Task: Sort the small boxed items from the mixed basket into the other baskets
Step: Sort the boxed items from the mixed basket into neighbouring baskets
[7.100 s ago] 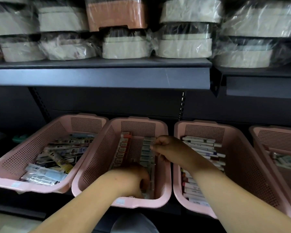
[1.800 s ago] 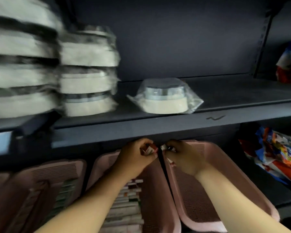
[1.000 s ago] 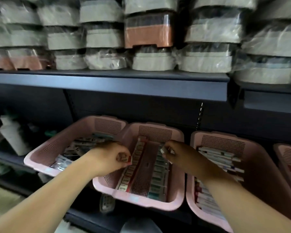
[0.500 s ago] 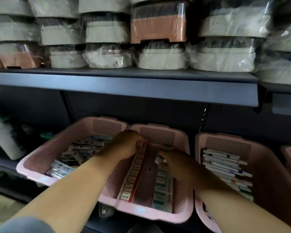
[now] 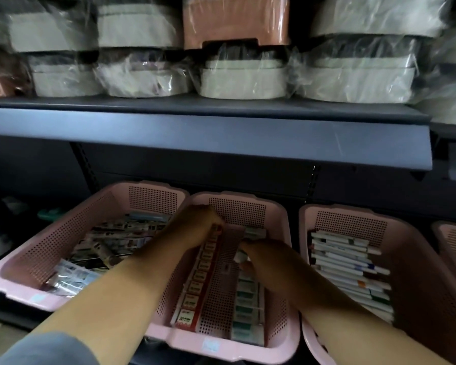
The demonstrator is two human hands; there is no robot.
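Note:
Both hands are inside the middle pink basket [image 5: 250, 198]. It holds a row of red-and-white small boxes [image 5: 194, 287] on the left and a row of green-and-white small boxes [image 5: 246, 304] on the right. My left hand [image 5: 195, 229] is at the far end of the red row, fingers curled on the end box there. My right hand [image 5: 261, 255] is over the far part of the green row and pinches a small pale box [image 5: 241, 257]. The mixed basket [image 5: 19, 272] on the left holds jumbled packets and boxes.
A pink basket [image 5: 353, 214] on the right holds stacked white pen-like boxes; another pink basket [image 5: 453, 234] shows at the far right edge. A dark shelf edge [image 5: 208, 138] juts out above the baskets, bearing plastic-wrapped tubs [image 5: 242, 77].
Both hands have gone lower into the middle basket. My left hand stays at the far end of the red row; my right hand has drawn back over the green row with its small box.

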